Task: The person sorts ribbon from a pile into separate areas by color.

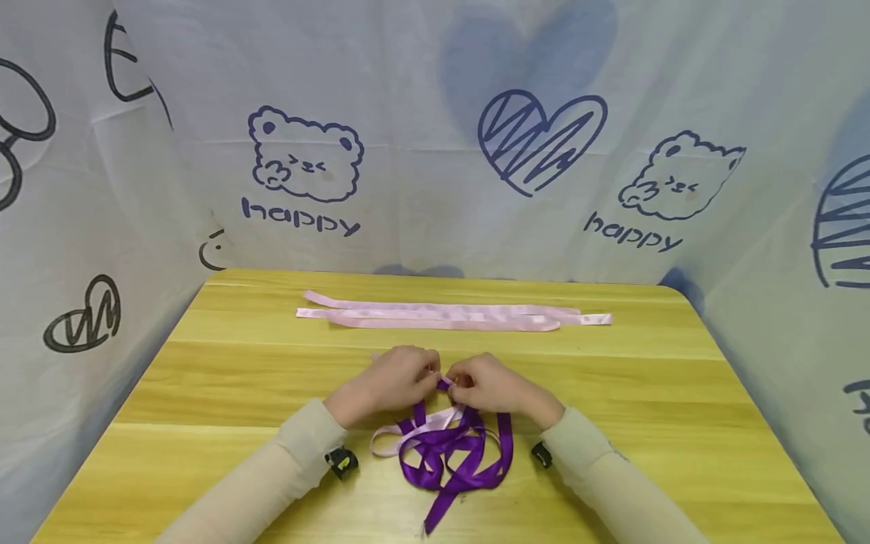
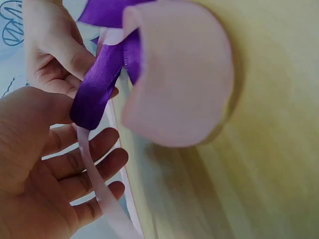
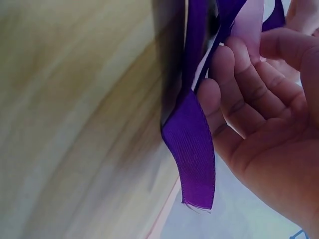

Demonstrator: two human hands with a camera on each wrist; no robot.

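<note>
A purple ribbon (image 1: 435, 472) and a pink ribbon (image 1: 385, 446) lie loosely looped together on the table below both hands. My left hand (image 1: 401, 376) pinches the purple ribbon (image 2: 97, 92) between thumb and forefinger; the pink ribbon (image 2: 107, 201) trails down across its other fingers. Close beside it, my right hand (image 1: 491, 384) pinches the pink ribbon (image 3: 249, 30) under its thumb. Past the right fingertips hangs a frayed end of purple ribbon (image 3: 192, 154). Between the hands a short purple and pink stretch shows. In the left wrist view a wide pink loop bulges toward the camera.
Several pink ribbon strips (image 1: 442, 313) lie side by side along the back of the wooden table (image 1: 204, 468). White cloth (image 1: 408, 189) printed with bears and hearts hangs behind and at both sides. A small black device (image 1: 342, 461) sits at the left wrist.
</note>
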